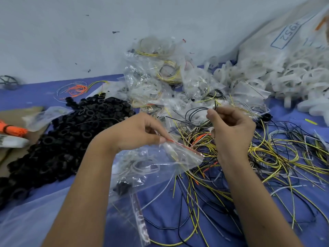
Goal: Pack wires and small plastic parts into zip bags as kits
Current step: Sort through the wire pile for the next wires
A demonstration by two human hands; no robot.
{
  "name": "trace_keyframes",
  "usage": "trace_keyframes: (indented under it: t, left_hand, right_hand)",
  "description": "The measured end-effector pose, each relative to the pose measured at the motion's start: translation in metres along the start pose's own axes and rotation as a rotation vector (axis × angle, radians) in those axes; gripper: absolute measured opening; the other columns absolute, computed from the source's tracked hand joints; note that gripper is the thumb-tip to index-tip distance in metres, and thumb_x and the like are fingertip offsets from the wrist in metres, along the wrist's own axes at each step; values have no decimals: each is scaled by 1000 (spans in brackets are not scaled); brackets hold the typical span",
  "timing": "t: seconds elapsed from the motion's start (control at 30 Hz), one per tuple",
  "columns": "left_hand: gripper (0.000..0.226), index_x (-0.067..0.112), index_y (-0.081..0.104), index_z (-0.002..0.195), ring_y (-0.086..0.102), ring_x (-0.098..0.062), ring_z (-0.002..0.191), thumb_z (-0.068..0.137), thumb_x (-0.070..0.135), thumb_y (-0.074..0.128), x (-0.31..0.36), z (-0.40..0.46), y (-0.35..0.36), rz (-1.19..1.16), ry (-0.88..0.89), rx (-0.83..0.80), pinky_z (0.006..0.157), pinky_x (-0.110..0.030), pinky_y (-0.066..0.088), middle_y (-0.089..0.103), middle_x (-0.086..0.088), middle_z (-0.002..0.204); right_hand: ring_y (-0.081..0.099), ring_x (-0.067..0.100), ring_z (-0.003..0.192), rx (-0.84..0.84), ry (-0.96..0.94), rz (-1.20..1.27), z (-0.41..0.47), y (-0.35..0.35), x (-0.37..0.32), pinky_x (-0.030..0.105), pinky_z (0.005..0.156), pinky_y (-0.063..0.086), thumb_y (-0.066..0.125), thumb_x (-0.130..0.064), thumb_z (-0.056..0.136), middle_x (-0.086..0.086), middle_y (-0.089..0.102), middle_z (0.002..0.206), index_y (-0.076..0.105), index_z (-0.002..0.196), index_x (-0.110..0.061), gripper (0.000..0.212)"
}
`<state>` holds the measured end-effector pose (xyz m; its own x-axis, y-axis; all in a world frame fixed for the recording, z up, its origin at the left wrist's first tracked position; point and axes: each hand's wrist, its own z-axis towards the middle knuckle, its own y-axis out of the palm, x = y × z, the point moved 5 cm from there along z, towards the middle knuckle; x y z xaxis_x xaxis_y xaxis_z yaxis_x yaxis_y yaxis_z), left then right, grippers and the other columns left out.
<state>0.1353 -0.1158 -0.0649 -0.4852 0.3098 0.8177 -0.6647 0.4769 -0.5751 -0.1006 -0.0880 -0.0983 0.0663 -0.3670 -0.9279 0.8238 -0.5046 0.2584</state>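
Two hands work over the blue tabletop [178, 220] here, both raised above the clutter at its middle. Your left hand [140, 131] pinches the red-striped mouth of a clear zip bag [181, 154] between thumb and fingers, and the bag hangs down and to the right from that grip, above other empty bags lying flat near the tabletop's near edge. Your right hand [231, 127] is curled shut on a thin black wire [194, 113], gripping it at the fingertips; the wire loops out to the left between your two hands, just above the bag's mouth. Under and to the right of that hand, a loose tangle of yellow, black, white and orange wires [267, 157] spreads toward the tabletop's right edge. A heap of black plastic rings [71, 132] covers the left side, reaching toward the left edge. Along the far edge, against the wall, sits a pile of filled bags [160, 77] with coiled wires inside, and in the far right corner white plastic wheels [276, 79] spill from a large printed sack [284, 41]. An orange bundle [12, 130] lies at the left edge.
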Motion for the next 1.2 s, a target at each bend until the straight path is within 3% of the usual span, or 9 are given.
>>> trace_keyframes:
  t: [0.1, 0.17, 0.33, 0.47, 0.7, 0.83, 0.93, 1.03, 1.2]
  left_hand:
    - [13, 17, 84, 94, 66, -43, 90, 90, 7, 77, 0, 11, 17, 63, -54, -18, 84, -53, 54, 76, -15, 95]
    - [11, 15, 84, 94, 66, -47, 96, 89, 8, 78, 0, 13, 25, 100, -77, -38, 89, -60, 53, 77, -14, 94]
    - [14, 21, 84, 84, 67, -41, 90, 84, 7, 82, -2, 9, 13, 118, -96, 25, 84, -58, 55, 77, -6, 86]
    - [20, 25, 83, 79, 65, -43, 91, 82, 5, 84, 1, 6, 2, 87, -74, 59, 87, -58, 54, 76, -8, 87]
    - [19, 15, 82, 79, 71, -29, 86, 77, -4, 84, 5, 6, -3, 94, -32, 193, 86, -49, 58, 75, -8, 86]
    - [26, 17, 81, 75, 69, -31, 84, 74, -8, 84, 14, 3, -11, 60, 41, 253, 79, -40, 59, 72, -9, 89]
    - [20, 14, 81, 77, 65, -32, 77, 75, -6, 85, 20, 3, -9, 58, 64, 205, 78, -46, 56, 72, -12, 91]
    - [20, 17, 81, 77, 64, -22, 71, 75, -2, 86, 27, 7, 1, 82, 73, 156, 75, -48, 57, 74, -8, 85]
    - [17, 13, 81, 81, 72, -27, 82, 77, -3, 84, 37, 11, 13, 61, 139, 165, 78, -51, 59, 76, -6, 86]
  right_hand:
    - [53, 15, 50, -10, 38, 49, 0, -1, 4, 26, 47, 43, 82, -11, 82, -1, 65, 63, 74, 82, -12, 8]
    - [55, 15, 54, -46, -4, -19, 0, 0, 4, 29, 52, 45, 81, -16, 83, 1, 67, 66, 76, 81, -16, 6]
    - [67, 11, 69, -19, -438, -371, -10, 2, -16, 24, 63, 53, 76, -19, 89, -9, 70, 75, 75, 87, -19, 3]
    - [69, 15, 75, 36, -539, -316, -16, 1, -27, 24, 64, 54, 76, -17, 91, -4, 72, 82, 75, 93, -15, 2]
    - [65, 7, 67, -328, -213, -196, -14, 20, -12, 22, 65, 51, 81, -7, 83, -4, 73, 71, 77, 83, -12, 6]
    - [69, 9, 68, -381, -158, -258, -15, 22, -7, 20, 67, 54, 82, -6, 81, -4, 74, 72, 77, 80, -16, 11]
    - [69, 18, 64, -412, -11, -150, -14, 23, -2, 23, 55, 52, 84, -10, 80, 4, 75, 73, 76, 77, -19, 13]
    - [62, 19, 54, -475, 98, -81, -14, 25, 3, 27, 46, 49, 85, -10, 79, 13, 72, 71, 74, 77, -15, 13]
    - [69, 15, 65, -716, 150, -266, -27, 37, 12, 32, 63, 55, 87, -15, 78, 8, 76, 75, 75, 81, -9, 13]
